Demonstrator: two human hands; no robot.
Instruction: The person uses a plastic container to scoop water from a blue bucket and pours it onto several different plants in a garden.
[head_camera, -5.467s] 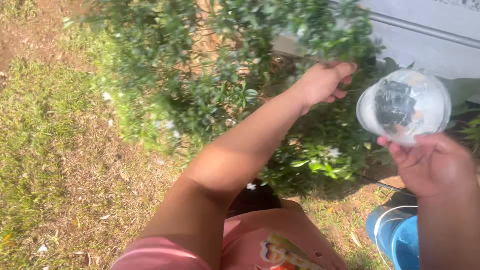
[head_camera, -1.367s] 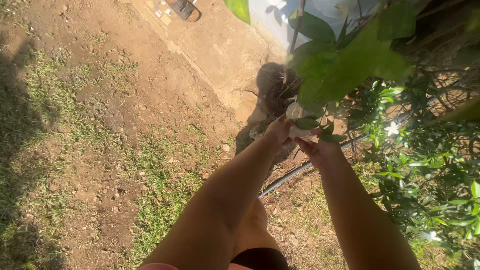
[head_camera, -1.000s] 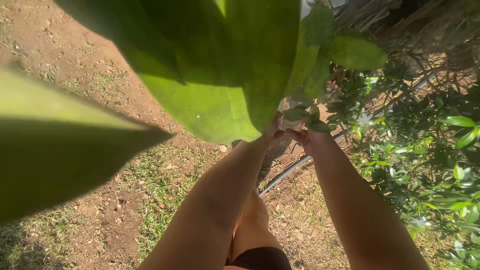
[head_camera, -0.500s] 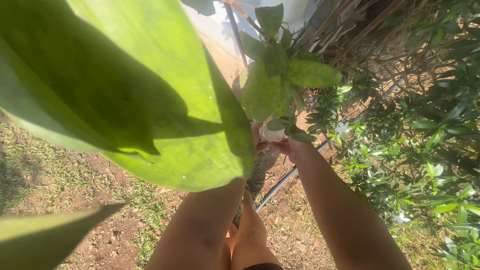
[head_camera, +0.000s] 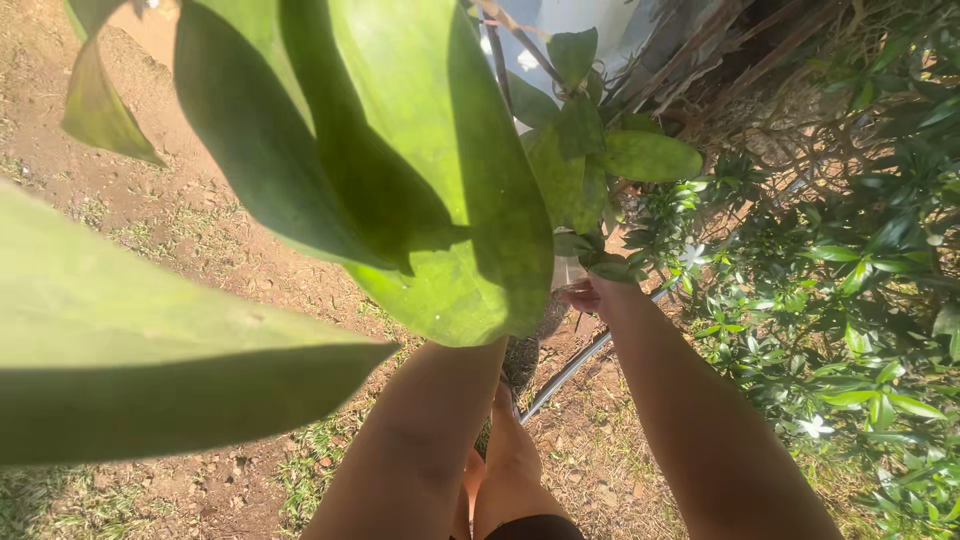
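My right hand reaches forward under a leafy twig, its fingers closed on a small clear plastic cup, of which only a sliver shows between the leaves. My left forearm stretches the same way, but a big green leaf close to the camera hides my left hand entirely. Smaller oval leaves hang right above the cup.
A shrub with small white flowers fills the right side. A dark hose lies on the dry ground between my arms. Another broad leaf covers the lower left. Bare soil and patchy grass lie to the left.
The big leaves have shifted across the view and now cover my left hand, which was seen at the cup before. My right hand stays at the cup, slightly lower in view.
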